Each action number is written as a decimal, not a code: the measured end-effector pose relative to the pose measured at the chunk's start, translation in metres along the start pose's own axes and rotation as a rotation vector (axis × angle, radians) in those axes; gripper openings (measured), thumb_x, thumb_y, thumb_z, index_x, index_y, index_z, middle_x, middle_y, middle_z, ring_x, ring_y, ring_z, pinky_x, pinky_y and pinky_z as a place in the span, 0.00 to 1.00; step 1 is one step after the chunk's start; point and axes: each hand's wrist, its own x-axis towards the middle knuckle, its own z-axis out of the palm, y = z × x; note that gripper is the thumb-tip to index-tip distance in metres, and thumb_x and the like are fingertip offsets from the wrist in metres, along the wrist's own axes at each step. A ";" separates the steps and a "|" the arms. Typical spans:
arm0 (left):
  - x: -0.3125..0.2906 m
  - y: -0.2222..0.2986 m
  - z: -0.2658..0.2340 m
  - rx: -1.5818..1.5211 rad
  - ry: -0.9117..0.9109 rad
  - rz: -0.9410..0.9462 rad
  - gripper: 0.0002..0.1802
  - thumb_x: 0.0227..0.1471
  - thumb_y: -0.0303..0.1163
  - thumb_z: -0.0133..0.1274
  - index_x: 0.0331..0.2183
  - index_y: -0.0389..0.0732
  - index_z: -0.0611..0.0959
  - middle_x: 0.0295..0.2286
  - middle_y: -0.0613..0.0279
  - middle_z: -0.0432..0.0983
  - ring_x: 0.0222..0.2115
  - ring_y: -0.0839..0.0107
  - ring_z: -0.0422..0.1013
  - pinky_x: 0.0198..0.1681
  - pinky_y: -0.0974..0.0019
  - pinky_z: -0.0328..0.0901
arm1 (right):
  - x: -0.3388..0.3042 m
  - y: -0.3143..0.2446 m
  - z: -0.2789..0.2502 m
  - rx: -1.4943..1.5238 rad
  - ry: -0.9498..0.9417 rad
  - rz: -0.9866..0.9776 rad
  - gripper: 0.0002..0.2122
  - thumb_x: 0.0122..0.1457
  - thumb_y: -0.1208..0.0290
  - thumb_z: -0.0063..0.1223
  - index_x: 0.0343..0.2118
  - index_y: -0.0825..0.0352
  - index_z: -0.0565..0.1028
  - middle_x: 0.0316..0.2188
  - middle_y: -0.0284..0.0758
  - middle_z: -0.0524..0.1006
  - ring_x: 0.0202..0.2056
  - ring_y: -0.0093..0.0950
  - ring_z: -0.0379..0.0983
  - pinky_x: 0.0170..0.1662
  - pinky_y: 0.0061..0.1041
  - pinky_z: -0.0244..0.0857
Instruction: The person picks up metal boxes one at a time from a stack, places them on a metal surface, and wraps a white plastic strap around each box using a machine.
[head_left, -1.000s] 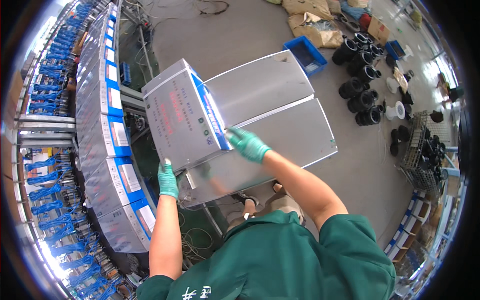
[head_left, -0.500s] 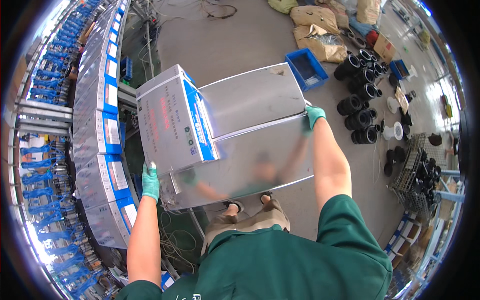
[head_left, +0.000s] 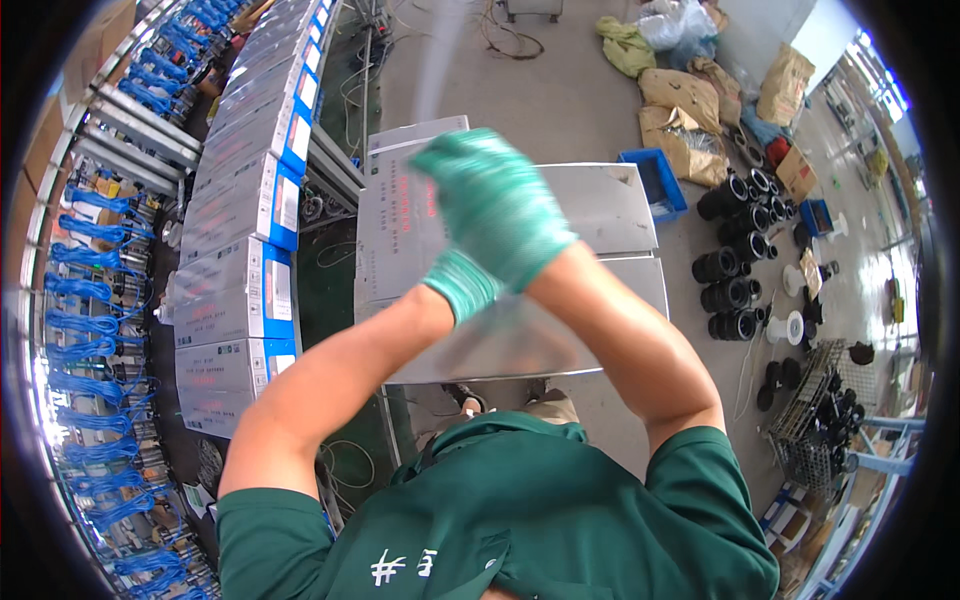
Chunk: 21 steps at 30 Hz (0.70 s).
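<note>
The metal worktop (head_left: 605,205) is showing a seam between its two sheets, and its nearer sheet is giving back a dull reflection. The grey box (head_left: 385,225) is lying on the worktop's left end. Above the worktop's left half, the gloved right hand (head_left: 497,200) is partly covering the left hand (head_left: 462,285); blur and overlap are hiding the fingers, so I cannot tell whether either grip is wide, narrow or holding something. Left of the worktop, blue-ended boxes (head_left: 225,290) are standing in a row, with blue cable bundles (head_left: 90,325) lying farther left. Off the worktop's far right corner, a blue bin (head_left: 672,210) is sitting on the grey floor (head_left: 560,90). Right of the worktop, black ringed parts (head_left: 735,260) are clustering, and a wire basket (head_left: 805,460) is standing farther right.
</note>
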 end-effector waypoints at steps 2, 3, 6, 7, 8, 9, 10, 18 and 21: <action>-0.014 -0.029 -0.029 0.147 0.119 -0.192 0.21 0.67 0.36 0.47 0.58 0.39 0.75 0.51 0.53 0.75 0.60 0.62 0.67 0.67 0.52 0.55 | 0.022 -0.033 0.029 0.062 -0.280 -0.069 0.12 0.56 0.80 0.55 0.42 0.64 0.83 0.45 0.40 0.82 0.46 0.43 0.79 0.54 0.38 0.73; -0.028 -0.046 -0.054 0.452 0.163 -0.065 0.22 0.67 0.35 0.47 0.58 0.39 0.75 0.49 0.53 0.76 0.58 0.62 0.68 0.64 0.53 0.57 | 0.025 -0.032 0.039 0.184 -0.256 -0.082 0.13 0.56 0.80 0.54 0.44 0.63 0.83 0.46 0.40 0.82 0.48 0.43 0.79 0.54 0.38 0.73; -0.092 -0.095 -0.147 1.228 -0.335 0.069 0.18 0.61 0.32 0.50 0.52 0.38 0.80 0.33 0.59 0.80 0.38 0.62 0.78 0.41 0.55 0.70 | 0.021 0.005 0.077 0.459 -0.095 0.007 0.19 0.58 0.79 0.53 0.50 0.57 0.83 0.49 0.40 0.82 0.50 0.42 0.79 0.53 0.38 0.74; -0.112 -0.107 -0.170 1.241 -0.310 0.044 0.19 0.59 0.30 0.50 0.51 0.38 0.81 0.30 0.61 0.79 0.34 0.63 0.77 0.37 0.56 0.69 | 0.007 0.030 0.084 0.503 -0.064 0.185 0.17 0.59 0.79 0.52 0.50 0.59 0.83 0.47 0.43 0.82 0.47 0.43 0.80 0.52 0.38 0.74; -0.133 -0.118 -0.192 1.261 -0.170 0.108 0.19 0.58 0.28 0.50 0.51 0.38 0.81 0.28 0.63 0.78 0.30 0.63 0.77 0.32 0.56 0.69 | -0.008 0.053 0.095 0.452 -0.032 0.368 0.16 0.61 0.77 0.51 0.50 0.61 0.83 0.46 0.45 0.83 0.45 0.44 0.81 0.51 0.38 0.75; -0.152 -0.129 -0.212 1.286 -0.220 -0.002 0.19 0.58 0.28 0.50 0.51 0.38 0.81 0.29 0.62 0.78 0.31 0.63 0.77 0.33 0.56 0.70 | -0.026 0.066 0.114 0.458 0.048 0.580 0.17 0.64 0.72 0.51 0.55 0.65 0.80 0.51 0.47 0.81 0.50 0.45 0.79 0.55 0.40 0.73; -0.168 -0.140 -0.231 1.308 -0.209 -0.059 0.19 0.58 0.28 0.50 0.51 0.38 0.81 0.30 0.61 0.79 0.32 0.62 0.78 0.35 0.56 0.70 | -0.048 0.075 0.133 0.208 -0.060 0.677 0.24 0.67 0.64 0.51 0.64 0.68 0.71 0.58 0.52 0.75 0.58 0.49 0.73 0.62 0.42 0.68; -0.301 -0.181 -0.368 1.570 -0.114 -0.577 0.16 0.58 0.31 0.53 0.47 0.40 0.83 0.39 0.56 0.79 0.43 0.56 0.76 0.47 0.55 0.73 | -0.101 0.049 0.241 0.043 -0.432 1.133 0.43 0.69 0.42 0.45 0.75 0.68 0.45 0.59 0.56 0.72 0.54 0.55 0.76 0.58 0.48 0.70; -0.307 -0.168 -0.389 1.521 -0.090 -0.647 0.15 0.61 0.36 0.56 0.46 0.40 0.83 0.41 0.55 0.79 0.45 0.52 0.76 0.46 0.51 0.74 | -0.094 0.038 0.235 0.006 -0.409 1.129 0.43 0.69 0.42 0.45 0.75 0.67 0.46 0.59 0.56 0.72 0.54 0.55 0.76 0.57 0.49 0.70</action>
